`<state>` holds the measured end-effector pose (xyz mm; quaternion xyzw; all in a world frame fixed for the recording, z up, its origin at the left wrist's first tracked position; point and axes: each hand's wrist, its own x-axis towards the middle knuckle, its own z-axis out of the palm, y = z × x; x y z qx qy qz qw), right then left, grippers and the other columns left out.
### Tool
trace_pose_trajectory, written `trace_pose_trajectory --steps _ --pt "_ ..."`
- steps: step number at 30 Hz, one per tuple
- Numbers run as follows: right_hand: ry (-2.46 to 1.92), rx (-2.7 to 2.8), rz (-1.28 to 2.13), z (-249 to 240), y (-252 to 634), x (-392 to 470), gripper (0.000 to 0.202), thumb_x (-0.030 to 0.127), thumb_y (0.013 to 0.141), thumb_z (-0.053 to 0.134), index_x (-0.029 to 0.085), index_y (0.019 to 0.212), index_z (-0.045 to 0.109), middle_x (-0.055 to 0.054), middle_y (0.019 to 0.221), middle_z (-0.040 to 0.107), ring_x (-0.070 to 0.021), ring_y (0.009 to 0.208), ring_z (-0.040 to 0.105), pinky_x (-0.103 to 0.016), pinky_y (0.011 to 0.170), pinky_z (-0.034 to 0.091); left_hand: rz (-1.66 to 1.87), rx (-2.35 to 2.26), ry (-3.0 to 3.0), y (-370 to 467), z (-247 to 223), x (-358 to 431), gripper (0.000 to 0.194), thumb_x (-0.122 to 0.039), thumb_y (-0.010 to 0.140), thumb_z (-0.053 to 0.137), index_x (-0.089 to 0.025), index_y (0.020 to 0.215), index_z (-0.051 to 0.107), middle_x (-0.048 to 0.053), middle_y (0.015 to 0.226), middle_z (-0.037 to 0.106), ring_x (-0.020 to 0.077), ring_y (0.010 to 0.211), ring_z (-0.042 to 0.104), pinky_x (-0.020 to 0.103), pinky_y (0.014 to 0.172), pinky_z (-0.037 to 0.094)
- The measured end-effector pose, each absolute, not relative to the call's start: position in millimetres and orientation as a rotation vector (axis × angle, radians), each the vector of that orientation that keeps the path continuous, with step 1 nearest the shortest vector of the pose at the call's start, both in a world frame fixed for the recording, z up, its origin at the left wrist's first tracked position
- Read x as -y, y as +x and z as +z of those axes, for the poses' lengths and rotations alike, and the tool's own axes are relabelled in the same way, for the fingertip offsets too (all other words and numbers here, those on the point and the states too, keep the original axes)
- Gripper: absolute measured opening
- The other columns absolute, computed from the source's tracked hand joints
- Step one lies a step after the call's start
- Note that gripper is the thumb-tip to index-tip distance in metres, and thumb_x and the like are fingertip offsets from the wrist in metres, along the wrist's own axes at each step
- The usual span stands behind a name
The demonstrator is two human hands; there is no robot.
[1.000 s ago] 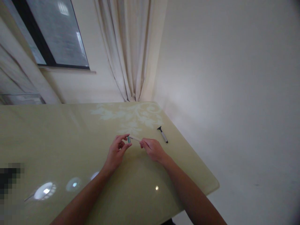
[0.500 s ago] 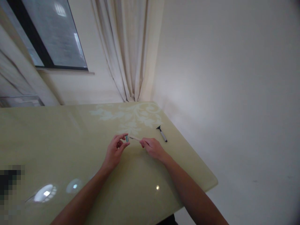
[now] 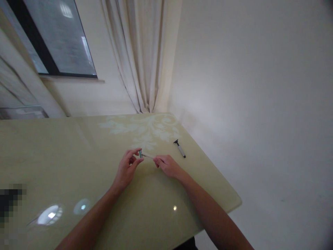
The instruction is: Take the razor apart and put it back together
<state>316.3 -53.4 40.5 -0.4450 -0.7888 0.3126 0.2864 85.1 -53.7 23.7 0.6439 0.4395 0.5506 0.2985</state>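
Note:
Between the thumb and fingers of my left hand (image 3: 128,168) is a small green and dark razor head (image 3: 141,153), held upright by its two ends. My right hand (image 3: 168,165) pinches a thin, pale stick-like tool (image 3: 148,156), perhaps a small brush. The tool's far tip is at the right face of the razor head and seems to touch it. Beyond my right hand, a razor (image 3: 181,150) with a grey and black handle lies on the table (image 3: 125,215).
The table's right edge runs diagonally beside the white wall (image 3: 255,104). Behind the table hang a beige curtain (image 3: 145,55) and, further left, a dark-framed window (image 3: 61,41). A dark pixelated object (image 3: 10,201) is at the left edge.
My right hand has moved slightly left, bringing the tool's tip from just short of the razor head up to it. My left hand has barely moved.

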Motion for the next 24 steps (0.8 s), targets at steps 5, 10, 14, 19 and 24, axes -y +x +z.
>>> trace_pose_trajectory --steps 5,10,14,19,24 --pt "-1.161 2.099 0.883 39.1 316.1 53.0 0.046 0.047 0.106 0.043 0.02 0.07 0.049 0.004 0.062 0.047 -0.0123 0.061 0.044 -0.027 0.061 0.027 1.443 -1.159 1.716 85.4 25.9 55.4 0.036 -0.038 0.087 0.073 -0.025 0.12 0.072 0.0 0.097 0.058 0.0101 0.063 0.052 0.025 0.059 0.045" --pt "-1.161 2.05 0.891 39.3 314.8 53.1 0.046 0.048 0.106 0.043 0.02 0.068 0.044 0.004 0.063 0.042 -0.0121 0.061 0.04 -0.027 0.061 0.026 1.434 -1.174 1.717 86.1 28.1 58.0 0.035 -0.039 0.087 0.073 -0.025 0.12 0.072 0.0 0.097 0.058 0.0105 0.063 0.052 0.025 0.06 0.046" --pt "-1.133 2.048 0.94 40.0 313.9 53.4 0.047 0.05 0.106 0.042 0.021 0.069 0.043 0.004 0.064 0.042 -0.0125 0.062 0.039 -0.027 0.06 0.027 1.426 -1.166 1.732 85.9 27.3 58.7 0.036 -0.039 0.088 0.072 -0.026 0.122 0.071 0.0 0.099 0.059 0.0105 0.063 0.052 0.025 0.06 0.046" --pt "-1.242 2.048 0.841 37.7 313.3 50.5 0.047 0.049 0.106 0.041 0.02 0.069 0.044 0.002 0.066 0.047 -0.0135 0.065 0.043 -0.027 0.061 0.029 1.406 -1.174 1.753 85.0 22.7 56.4 0.035 -0.039 0.089 0.072 -0.025 0.121 0.072 0.0 0.097 0.059 0.0112 0.064 0.054 0.025 0.06 0.047" --pt "-1.267 2.076 0.827 34.4 311.9 47.7 0.046 0.045 0.106 0.044 0.02 0.068 0.047 0.003 0.064 0.047 -0.0132 0.063 0.043 -0.027 0.061 0.028 1.393 -1.172 1.743 82.9 15.7 50.5 0.036 -0.039 0.088 0.072 -0.024 0.12 0.073 0.001 0.096 0.059 0.0103 0.062 0.052 0.025 0.059 0.046"
